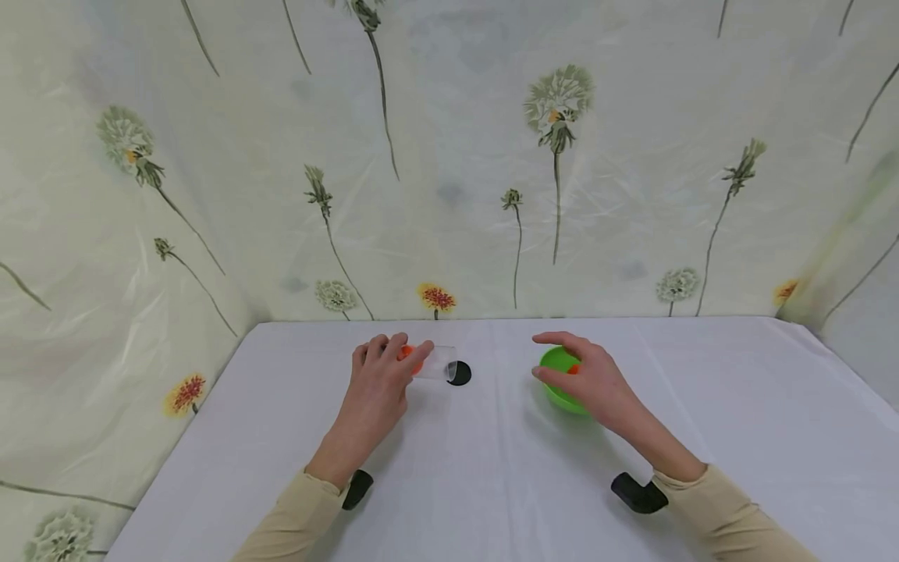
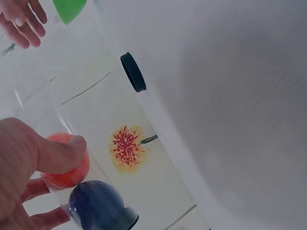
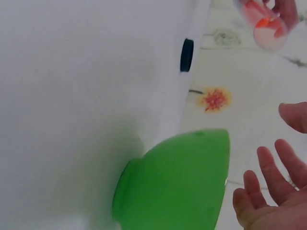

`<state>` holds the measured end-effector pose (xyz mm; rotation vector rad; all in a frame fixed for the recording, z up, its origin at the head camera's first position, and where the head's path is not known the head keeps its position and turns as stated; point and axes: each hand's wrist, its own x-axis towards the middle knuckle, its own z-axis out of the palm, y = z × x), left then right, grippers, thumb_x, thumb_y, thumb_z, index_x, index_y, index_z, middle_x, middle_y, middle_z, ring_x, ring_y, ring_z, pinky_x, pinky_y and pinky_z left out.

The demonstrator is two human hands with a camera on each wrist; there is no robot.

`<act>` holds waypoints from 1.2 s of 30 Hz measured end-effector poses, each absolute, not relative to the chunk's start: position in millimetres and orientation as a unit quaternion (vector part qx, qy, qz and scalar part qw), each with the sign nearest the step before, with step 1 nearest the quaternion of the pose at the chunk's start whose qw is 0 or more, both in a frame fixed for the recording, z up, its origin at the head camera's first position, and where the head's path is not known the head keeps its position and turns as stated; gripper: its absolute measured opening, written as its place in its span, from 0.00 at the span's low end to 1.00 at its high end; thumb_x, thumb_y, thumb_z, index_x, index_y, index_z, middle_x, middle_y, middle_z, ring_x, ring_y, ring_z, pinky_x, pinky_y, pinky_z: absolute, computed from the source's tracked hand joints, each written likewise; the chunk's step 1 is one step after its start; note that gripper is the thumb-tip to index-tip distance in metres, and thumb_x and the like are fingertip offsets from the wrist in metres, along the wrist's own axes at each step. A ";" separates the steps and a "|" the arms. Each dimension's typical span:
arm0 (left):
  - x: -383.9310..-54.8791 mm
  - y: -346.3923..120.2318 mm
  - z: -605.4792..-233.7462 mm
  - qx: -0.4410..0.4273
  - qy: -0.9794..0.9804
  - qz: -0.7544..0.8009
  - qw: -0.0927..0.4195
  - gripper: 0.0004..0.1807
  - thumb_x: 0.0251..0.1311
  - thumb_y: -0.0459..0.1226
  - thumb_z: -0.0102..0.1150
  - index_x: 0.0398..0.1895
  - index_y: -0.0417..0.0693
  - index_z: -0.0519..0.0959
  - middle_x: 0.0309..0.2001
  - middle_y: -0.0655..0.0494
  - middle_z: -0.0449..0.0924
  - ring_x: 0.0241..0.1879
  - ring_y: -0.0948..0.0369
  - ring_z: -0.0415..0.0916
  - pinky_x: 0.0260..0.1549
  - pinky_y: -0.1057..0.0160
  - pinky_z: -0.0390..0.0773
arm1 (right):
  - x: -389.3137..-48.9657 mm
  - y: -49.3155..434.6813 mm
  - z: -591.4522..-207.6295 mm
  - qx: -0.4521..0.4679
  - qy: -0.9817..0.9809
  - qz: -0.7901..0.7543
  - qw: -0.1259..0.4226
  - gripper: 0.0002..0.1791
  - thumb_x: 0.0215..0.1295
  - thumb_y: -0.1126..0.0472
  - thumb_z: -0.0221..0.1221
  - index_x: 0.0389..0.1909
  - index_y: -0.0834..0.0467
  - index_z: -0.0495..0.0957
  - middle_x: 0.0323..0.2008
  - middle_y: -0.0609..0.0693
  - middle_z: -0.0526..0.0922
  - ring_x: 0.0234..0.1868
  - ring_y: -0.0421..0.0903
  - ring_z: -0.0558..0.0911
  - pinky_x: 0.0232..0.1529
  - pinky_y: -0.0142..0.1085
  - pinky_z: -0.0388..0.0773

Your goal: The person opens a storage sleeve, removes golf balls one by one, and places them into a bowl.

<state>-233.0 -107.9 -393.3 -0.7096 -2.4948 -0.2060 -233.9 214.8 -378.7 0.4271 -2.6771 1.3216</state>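
My left hand (image 1: 375, 394) grips a clear plastic tube (image 1: 439, 362), thumb on one side and fingers on the other. Inside the tube sit an orange-red ball (image 2: 69, 175) and, beyond it, a dark blue ball (image 2: 96, 206). The tube lies nearly level in the head view, its uncovered end pointing right. A black round cap (image 1: 460, 375) is on the table by that end. Over the green bowl (image 1: 565, 400) my right hand (image 1: 597, 382) hovers, fingers spread and holding nothing. Something orange (image 1: 573, 369) shows in the bowl, partly hidden by the hand.
A white cloth (image 1: 485, 484) covers the table. Behind it and at the sides hangs a pale sheet (image 1: 463, 156) printed with dandelions. Black camera mounts (image 1: 639, 493) are on the wrists.
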 end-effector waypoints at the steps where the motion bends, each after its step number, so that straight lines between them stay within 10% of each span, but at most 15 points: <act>1: -232.8 -107.8 -393.0 -0.263 -0.924 -0.077 0.268 0.37 0.51 0.25 0.70 0.64 0.59 0.73 0.54 0.50 0.68 0.54 0.49 0.63 0.52 0.47 0.64 | -233.2 211.9 -377.7 0.141 -0.884 0.442 0.060 0.26 0.63 0.49 0.66 0.62 0.49 0.76 0.61 0.49 0.75 0.62 0.56 0.71 0.54 0.53 0.70; 36: -230.0 -98.5 -390.8 -0.265 -0.922 -0.052 0.277 0.40 0.47 0.26 0.71 0.65 0.63 0.71 0.56 0.49 0.67 0.55 0.49 0.62 0.53 0.48 0.61 | -239.5 127.5 -391.8 0.164 -0.798 0.578 -0.044 0.28 0.62 0.51 0.68 0.61 0.54 0.75 0.58 0.57 0.78 0.50 0.50 0.81 0.49 0.41 0.79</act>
